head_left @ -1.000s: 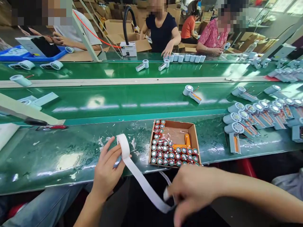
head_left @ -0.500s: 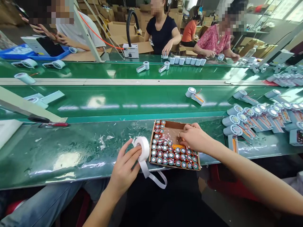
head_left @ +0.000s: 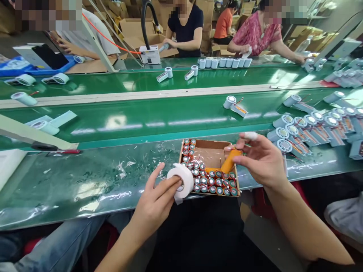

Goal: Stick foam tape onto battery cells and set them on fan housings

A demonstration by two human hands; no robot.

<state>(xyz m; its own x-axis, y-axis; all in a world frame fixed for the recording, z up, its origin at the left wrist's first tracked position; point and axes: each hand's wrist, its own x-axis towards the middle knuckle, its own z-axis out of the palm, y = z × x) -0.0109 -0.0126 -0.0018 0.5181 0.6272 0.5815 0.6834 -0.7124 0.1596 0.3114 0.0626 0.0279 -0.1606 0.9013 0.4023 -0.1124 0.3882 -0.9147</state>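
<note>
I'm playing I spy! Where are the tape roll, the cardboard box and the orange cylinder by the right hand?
Tape roll (head_left: 188, 180), head view: its white ring.
Cardboard box (head_left: 212, 144), head view: its far wall.
Orange cylinder (head_left: 230, 162), head view: its side.

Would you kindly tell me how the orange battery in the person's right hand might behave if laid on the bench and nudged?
The orange battery would probably roll on its side, given its round shape. It seems stiff, as it shows no bend in the right hand. Its smooth-looking wrap may make it slippery.
</note>
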